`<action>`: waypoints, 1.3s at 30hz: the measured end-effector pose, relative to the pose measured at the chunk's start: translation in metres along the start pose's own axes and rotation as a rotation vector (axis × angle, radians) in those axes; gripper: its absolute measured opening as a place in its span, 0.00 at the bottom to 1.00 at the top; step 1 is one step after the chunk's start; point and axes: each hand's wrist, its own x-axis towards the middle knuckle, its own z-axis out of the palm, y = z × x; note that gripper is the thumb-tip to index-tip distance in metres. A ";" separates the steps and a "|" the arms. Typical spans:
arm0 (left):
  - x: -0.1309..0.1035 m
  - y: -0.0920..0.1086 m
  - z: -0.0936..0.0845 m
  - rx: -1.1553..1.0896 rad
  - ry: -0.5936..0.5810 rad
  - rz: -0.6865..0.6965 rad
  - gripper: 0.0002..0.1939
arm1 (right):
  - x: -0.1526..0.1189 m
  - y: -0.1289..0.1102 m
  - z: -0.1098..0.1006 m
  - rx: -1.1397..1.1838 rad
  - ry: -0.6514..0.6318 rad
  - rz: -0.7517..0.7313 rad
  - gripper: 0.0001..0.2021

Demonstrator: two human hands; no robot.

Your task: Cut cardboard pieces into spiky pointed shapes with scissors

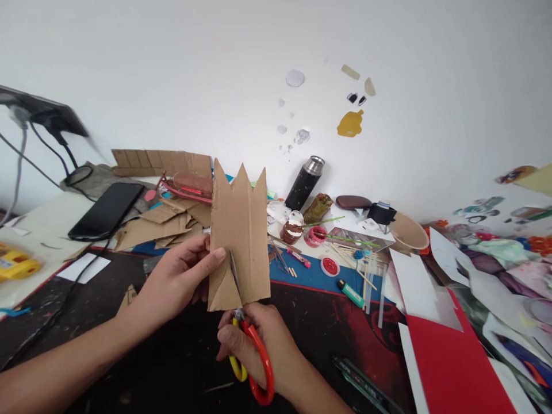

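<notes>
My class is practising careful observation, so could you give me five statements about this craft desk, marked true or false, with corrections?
1. The left hand holds a piece of cardboard. True.
2. The right hand holds a paintbrush. False: the right hand holds scissors with red and yellow handles.
3. The top edge of the cardboard is cut into pointed spikes. True.
4. The smartphone lies on the red sheet. False: the smartphone is on the left side of the desk, the red sheet on the right.
5. The black flask has a silver-coloured top. True.
</notes>
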 end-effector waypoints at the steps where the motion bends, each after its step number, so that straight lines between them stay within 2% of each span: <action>1: 0.000 0.001 0.000 -0.010 -0.004 0.008 0.22 | 0.001 0.001 0.000 0.056 -0.008 0.001 0.39; 3: -0.001 0.003 -0.001 -0.022 -0.015 0.021 0.24 | 0.001 0.003 -0.001 0.119 -0.016 0.006 0.45; 6: -0.001 0.004 -0.001 -0.004 -0.046 0.027 0.26 | -0.002 0.002 -0.005 0.060 -0.062 0.018 0.46; 10: -0.001 0.004 -0.003 0.038 -0.087 0.046 0.27 | -0.006 0.001 -0.008 0.028 -0.059 0.002 0.43; 16: 0.003 0.008 -0.006 0.120 -0.129 0.064 0.25 | -0.003 0.010 -0.002 0.005 -0.018 0.062 0.41; 20: 0.004 0.009 -0.006 0.131 -0.123 0.044 0.25 | -0.002 0.010 0.001 0.003 -0.009 0.074 0.41; 29: 0.003 0.007 -0.005 0.090 -0.120 0.041 0.24 | -0.003 0.003 0.002 0.009 -0.055 0.030 0.40; 39: 0.006 0.006 -0.008 0.052 -0.187 -0.008 0.27 | -0.008 -0.010 0.001 -0.070 -0.051 0.028 0.33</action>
